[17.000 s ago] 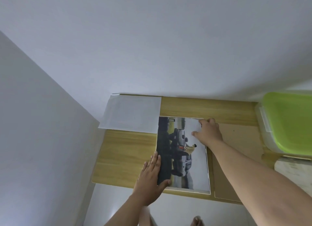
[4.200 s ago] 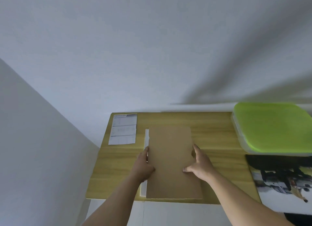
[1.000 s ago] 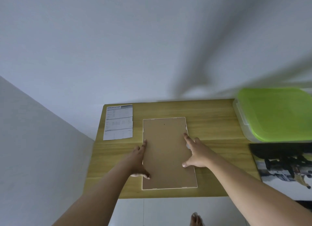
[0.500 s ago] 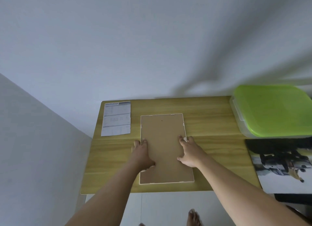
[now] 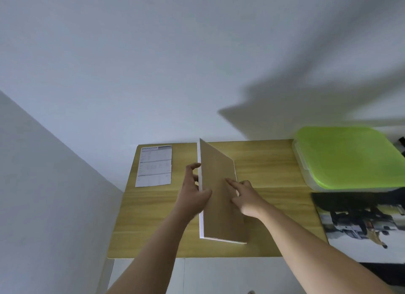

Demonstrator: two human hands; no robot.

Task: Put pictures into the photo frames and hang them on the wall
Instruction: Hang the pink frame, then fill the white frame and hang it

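The photo frame [image 5: 217, 175] stands at the centre of the wooden table [image 5: 153, 217], tilted with its left edge raised and its brown backing facing right. The left hand [image 5: 192, 197] grips that raised edge, thumb on the backing and fingers curled behind. The right hand [image 5: 247, 197] lies flat with straight fingers against the backing, near the lower right edge. A printed picture [image 5: 359, 225] lies at the right, below a green-lidded box [image 5: 346, 155]; a specification sheet [image 5: 154, 165] lies left of the frame.

Wooden table [image 5: 153, 217] with specification sheet [image 5: 154, 165], tilted frame [image 5: 217, 173], green-lidded box [image 5: 346, 155] at right edge.
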